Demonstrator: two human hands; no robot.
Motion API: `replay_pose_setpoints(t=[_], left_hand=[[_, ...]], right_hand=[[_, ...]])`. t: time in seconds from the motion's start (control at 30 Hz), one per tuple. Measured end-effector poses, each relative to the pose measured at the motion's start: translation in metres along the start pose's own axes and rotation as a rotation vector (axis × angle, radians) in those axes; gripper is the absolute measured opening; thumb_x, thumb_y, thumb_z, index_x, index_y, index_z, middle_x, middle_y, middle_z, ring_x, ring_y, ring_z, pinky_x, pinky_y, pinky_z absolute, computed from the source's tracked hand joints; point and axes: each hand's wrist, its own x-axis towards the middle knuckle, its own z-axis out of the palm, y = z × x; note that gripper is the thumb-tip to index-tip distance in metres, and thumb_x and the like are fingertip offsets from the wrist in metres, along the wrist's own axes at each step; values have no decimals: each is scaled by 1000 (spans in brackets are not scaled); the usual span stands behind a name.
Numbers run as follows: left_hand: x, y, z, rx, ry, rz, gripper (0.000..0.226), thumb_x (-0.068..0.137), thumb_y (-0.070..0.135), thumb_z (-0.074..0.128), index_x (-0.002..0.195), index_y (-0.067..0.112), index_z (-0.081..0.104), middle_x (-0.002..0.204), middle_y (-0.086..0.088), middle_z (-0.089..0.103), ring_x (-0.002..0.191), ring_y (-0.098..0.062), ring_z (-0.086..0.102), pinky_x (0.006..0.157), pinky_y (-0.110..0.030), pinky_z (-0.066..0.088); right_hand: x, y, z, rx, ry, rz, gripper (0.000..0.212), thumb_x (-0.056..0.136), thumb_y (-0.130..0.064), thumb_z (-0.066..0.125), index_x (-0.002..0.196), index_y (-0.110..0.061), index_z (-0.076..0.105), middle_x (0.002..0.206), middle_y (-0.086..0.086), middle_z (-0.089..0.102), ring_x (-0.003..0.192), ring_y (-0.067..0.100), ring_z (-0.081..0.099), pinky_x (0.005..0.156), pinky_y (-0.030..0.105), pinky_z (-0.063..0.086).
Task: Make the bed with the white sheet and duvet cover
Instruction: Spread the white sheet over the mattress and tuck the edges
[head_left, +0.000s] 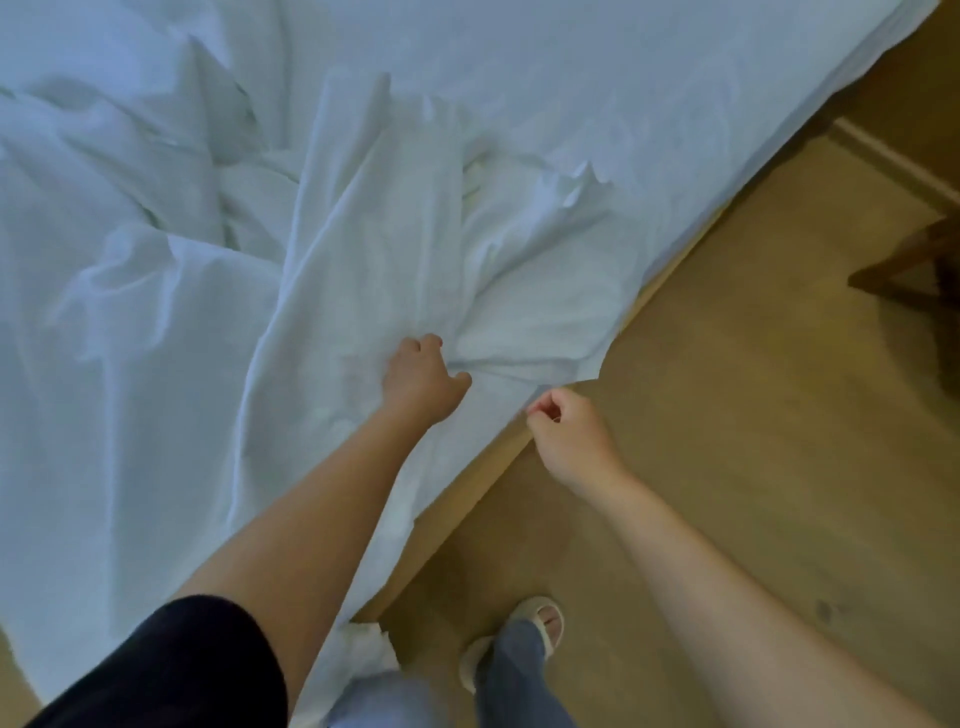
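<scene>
The person stood by the bed, arms out over it. The L hand (423, 382) was on a crumpled white cloth (363, 249) near the bed's side. Its fingers were curled tight & grabbed a bunch of that cloth, w/ folds fanning out from the fist up & across the bed. Couldn't tell if this cloth was the sheet or the duvet cover. The R hand (569, 441) was just beside the L one, over the wood edge of the bed (462, 504). Its fingers (545, 402) were curled in, thumb & first finger pinching the cloth's edge where it hung off the side. The other fingers were tucked under, so not much of them showed.

The crumpled cloth lay in a big messy heap over the near & left part of the bed, w/ lots of bumps & deep folds. Some of it spilled over the side & reached down to the floor (753, 441) by the person's legs. Farther up & to the right, a flat white sheet (571, 67) lay smooth on the mattress, right to the bed's far edge.

The L arm had a dark short sleeve (171, 670). The R arm was bare. Below, blue jeans (519, 686) & a pale sandal (545, 621) showed on the tan wood floor, near the bed. At the far right stood a dark wood thing (919, 270), blurry, well apart from the bed.
</scene>
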Motion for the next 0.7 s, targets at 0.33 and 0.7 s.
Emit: replay_pose_setpoints(t=[0.33,0.7], left_hand=[[96,69,-45,-36,224,-93,66,89,42,56,141,11,30,141,-12,34,128,-31,35,99,-40,35],[243,118,-52,-16,229,-259,84,93,28,54,150,8,-4,149,-17,25,134,-33,29,107,-41,28]], right_hand=[[124,-55,-74,-228,-88,-143,6,92,-13,48,96,-15,52,108,3,50,86,15,48,67,25,36],[279,-82,-117,-526,6,-10,88,80,-38,69,148,-16,18,153,5,19,142,28,16,111,46,22]])
